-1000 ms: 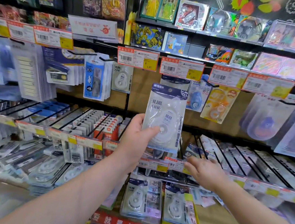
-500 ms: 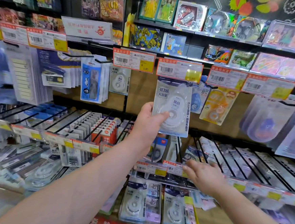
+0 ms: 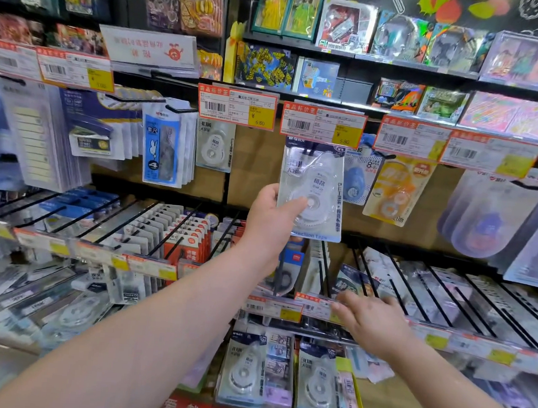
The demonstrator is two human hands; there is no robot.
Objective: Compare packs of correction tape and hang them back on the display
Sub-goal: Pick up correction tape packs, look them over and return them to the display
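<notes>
My left hand (image 3: 271, 218) grips a clear blister pack of white correction tape (image 3: 314, 188) by its lower left, thumb across the front. The pack's top sits just under a red-and-yellow price tag (image 3: 323, 125) on the upper peg row. A similar pack (image 3: 214, 146) hangs on the peg to the left. My right hand (image 3: 369, 322) is lower, palm down, fingers spread over the price tags on the middle rail (image 3: 285, 308); it holds nothing. More packs of the same tape (image 3: 244, 372) hang below.
Blue (image 3: 358, 175) and yellow (image 3: 397, 191) tape packs hang right of the held pack. Black wire pegs (image 3: 406, 288) with stationery jut toward me along the middle row. Toy boxes (image 3: 346, 26) fill the top shelf.
My left hand has lifted the pack up and to the right, from mid-shelf height to just under the upper price tag. My right hand stays by the middle rail.
</notes>
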